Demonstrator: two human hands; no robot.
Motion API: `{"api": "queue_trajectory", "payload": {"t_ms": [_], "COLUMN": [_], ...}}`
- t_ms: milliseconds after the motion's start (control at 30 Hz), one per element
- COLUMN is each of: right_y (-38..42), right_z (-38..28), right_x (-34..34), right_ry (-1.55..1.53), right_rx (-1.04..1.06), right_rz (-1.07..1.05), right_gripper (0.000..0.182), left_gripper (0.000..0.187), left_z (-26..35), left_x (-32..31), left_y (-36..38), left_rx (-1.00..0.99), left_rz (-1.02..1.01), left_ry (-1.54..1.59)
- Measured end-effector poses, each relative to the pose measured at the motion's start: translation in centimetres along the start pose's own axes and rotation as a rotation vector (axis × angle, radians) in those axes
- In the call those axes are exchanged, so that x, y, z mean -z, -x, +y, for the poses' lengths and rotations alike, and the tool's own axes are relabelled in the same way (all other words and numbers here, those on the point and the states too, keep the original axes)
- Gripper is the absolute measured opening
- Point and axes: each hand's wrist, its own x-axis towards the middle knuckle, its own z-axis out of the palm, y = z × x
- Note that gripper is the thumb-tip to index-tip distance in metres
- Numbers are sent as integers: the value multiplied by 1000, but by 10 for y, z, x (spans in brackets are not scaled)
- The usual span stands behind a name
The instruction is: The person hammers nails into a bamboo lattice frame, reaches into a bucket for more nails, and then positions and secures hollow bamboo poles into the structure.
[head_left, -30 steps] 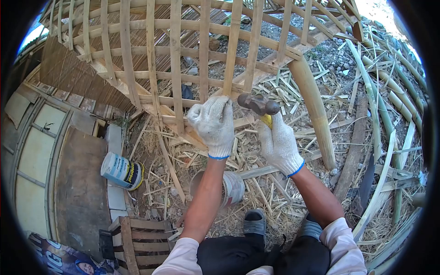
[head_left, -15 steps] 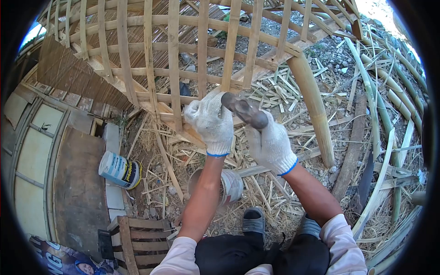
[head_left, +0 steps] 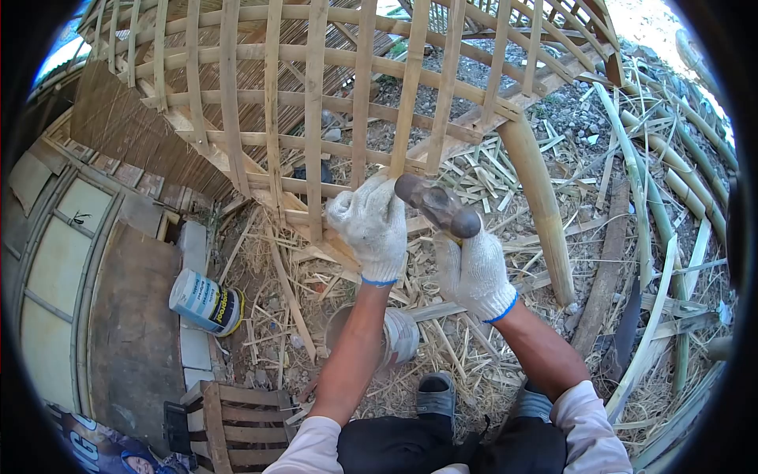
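Observation:
My left hand [head_left: 371, 229], in a white knit glove with blue trim, is closed around the lower end of an upright bamboo slat [head_left: 410, 95] at the edge of a lattice [head_left: 316, 134]. Its fingertips are partly hidden, so a nail cannot be made out. My right hand [head_left: 478, 272], gloved the same way, grips a hammer whose dark metal head [head_left: 438, 207] points toward the left hand. The head is close beside the left fingers; the handle is mostly hidden by the right glove.
A bamboo post [head_left: 541, 209] slants down from the lattice. Bamboo strips and shavings [head_left: 466, 347] litter the ground. A labelled bucket [head_left: 207, 302] lies tilted at left, and a second bucket [head_left: 399, 336] sits beneath my arms. Bamboo poles [head_left: 679, 166] lie at right; a slatted wooden piece [head_left: 249, 423] is lower left.
The lattice and both hands sit slightly lower and further right in the picture. My right hand still grips the hammer, its head near the left hand. My left hand keeps its hold.

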Motion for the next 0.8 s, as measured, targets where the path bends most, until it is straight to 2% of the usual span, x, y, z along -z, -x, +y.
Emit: {"api": "queue_trajectory", "payload": {"t_ms": [33, 167, 200, 400, 500, 600, 700, 733, 800], "right_y": [2, -7, -6, 3, 1, 9, 5, -3, -4], "right_z": [2, -2, -1, 1, -9, -1, 7, 3, -1], "right_x": [-1, 0, 2, 7, 11, 4, -8, -7, 0], "right_ry": [-33, 106, 75, -28, -42, -63, -9, 138, 76], "right_rx": [91, -225, -192, -306, -248, -14, -83, -256, -232], "right_rz": [76, -189, -155, -93, -47, 62, -26, -183, -129], "right_gripper": [33, 28, 27, 27, 27, 29, 30, 31, 32], "left_gripper": [34, 29, 27, 28, 24, 19, 17, 21, 28], "left_z": [0, 4, 6, 19, 9, 11, 8, 8, 7], "left_x": [0, 5, 5, 15, 13, 9, 7, 7, 10], "left_y": [1, -2, -4, -13, -13, -9, -7, -7, -7], "left_rx": [5, 10, 8, 166, 30, 59, 36, 50, 78], "left_rz": [-12, -38, -38, -107, -83, -44, -9, -25, -73], "left_ry": [-3, 18, 37, 92, 71, 29, 5, 32, 80]}}
